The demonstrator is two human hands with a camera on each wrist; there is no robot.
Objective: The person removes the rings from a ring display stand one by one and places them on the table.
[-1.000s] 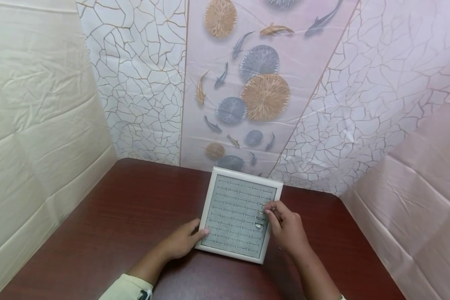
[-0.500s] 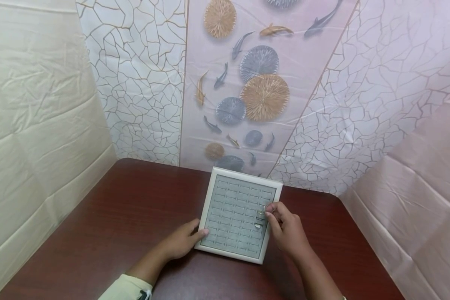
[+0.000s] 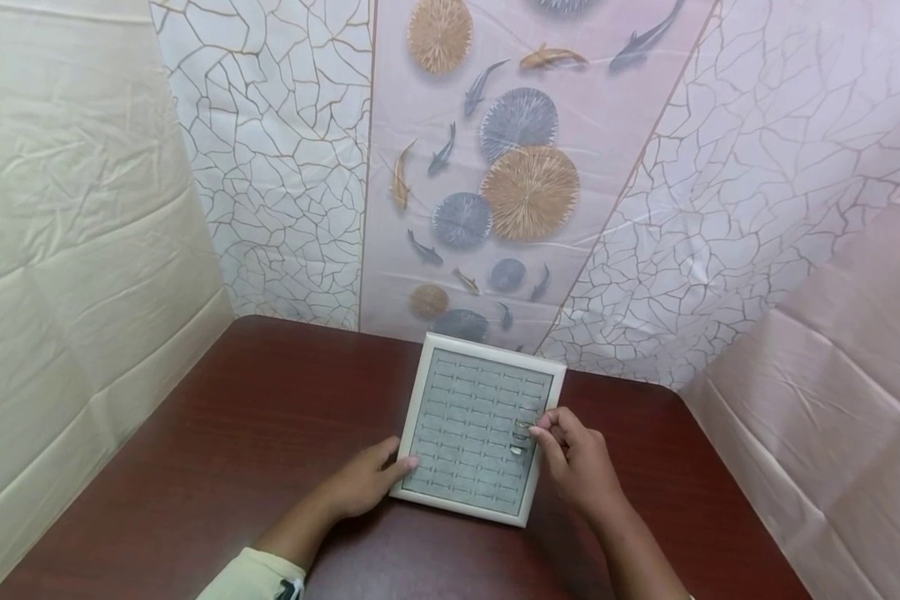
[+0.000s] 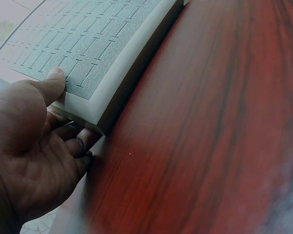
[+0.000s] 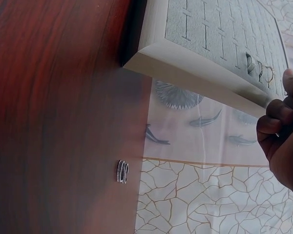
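Note:
A white-framed ring display tray [image 3: 487, 425] with a grey slotted pad stands tilted on the table. The left hand [image 3: 363, 479] holds its lower left edge, thumb on the front and fingers behind, as the left wrist view also shows. Several rings [image 5: 250, 63] sit in slots near the tray's right edge, one with a thin gold band [image 5: 269, 75]. Beside them, the right hand [image 3: 581, 458] pinches a ring with thumb and index finger; the fingers mostly hide it. The right hand's other fingers [image 5: 273, 124] are curled in the right wrist view.
More rings [image 5: 122, 171] stand close together on the dark red wooden table [image 3: 307, 400], under the right arm's side. A patterned cloth [image 3: 292, 167] hangs behind the table, with cream cloth [image 3: 67, 250] at the left and pinkish cloth [image 3: 855, 400] at the right.
The right hand's fingertips have shifted slightly down and right beside the seated rings; the pinched ring, visible at the fingertips before, is now mostly hidden. Left hand and tray stay nearly still.

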